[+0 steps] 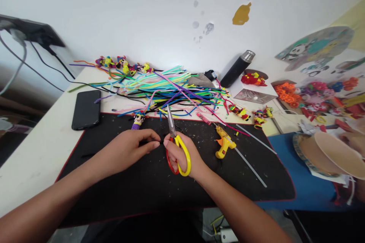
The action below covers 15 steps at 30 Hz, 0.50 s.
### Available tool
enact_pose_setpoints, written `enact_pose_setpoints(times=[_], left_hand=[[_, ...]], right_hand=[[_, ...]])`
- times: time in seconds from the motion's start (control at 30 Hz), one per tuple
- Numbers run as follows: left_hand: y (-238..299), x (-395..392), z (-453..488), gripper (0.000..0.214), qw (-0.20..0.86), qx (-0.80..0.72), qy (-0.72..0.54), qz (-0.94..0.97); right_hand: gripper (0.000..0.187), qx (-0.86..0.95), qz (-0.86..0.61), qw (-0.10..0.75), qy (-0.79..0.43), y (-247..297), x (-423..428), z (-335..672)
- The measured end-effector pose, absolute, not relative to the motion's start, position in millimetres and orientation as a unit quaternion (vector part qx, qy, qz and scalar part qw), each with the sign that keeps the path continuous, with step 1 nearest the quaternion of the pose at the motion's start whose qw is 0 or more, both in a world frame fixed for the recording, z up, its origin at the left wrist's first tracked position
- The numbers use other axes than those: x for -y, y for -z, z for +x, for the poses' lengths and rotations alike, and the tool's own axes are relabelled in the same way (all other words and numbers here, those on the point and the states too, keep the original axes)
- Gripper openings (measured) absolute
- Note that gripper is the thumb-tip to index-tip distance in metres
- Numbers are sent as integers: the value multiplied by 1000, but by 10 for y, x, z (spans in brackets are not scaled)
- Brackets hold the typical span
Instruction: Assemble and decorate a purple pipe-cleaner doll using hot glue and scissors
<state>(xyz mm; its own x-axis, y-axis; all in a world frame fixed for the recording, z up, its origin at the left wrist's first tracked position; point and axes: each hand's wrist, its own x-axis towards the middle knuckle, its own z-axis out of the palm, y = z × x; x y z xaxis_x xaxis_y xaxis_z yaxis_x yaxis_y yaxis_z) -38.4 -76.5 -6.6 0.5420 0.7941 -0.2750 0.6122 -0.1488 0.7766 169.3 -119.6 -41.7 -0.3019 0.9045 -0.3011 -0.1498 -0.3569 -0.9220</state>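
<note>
"What's nearest?"

"The left hand [129, 148], over the black mat [128, 193]; I can't tell whether its pinch holds anything. Beside it, the right hand [194, 155] grips scissors [172, 133], tips toward the mat's far edge."

"Beyond?"

"A glue gun [225, 142] toward the mat's right edge; a small figure [138, 119] across the far edge; then pipe cleaners [171, 87] heaped toward the table's [19, 163] back edge."
</note>
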Motion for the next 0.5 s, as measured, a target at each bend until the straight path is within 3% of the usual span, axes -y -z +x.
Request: enact_pose_setpoints(times=[0.5], left_hand=[[112,768,-320,37,493,-482,-102,717]], right_hand=[[34,407,-455,377,-697,453,1224,1644]])
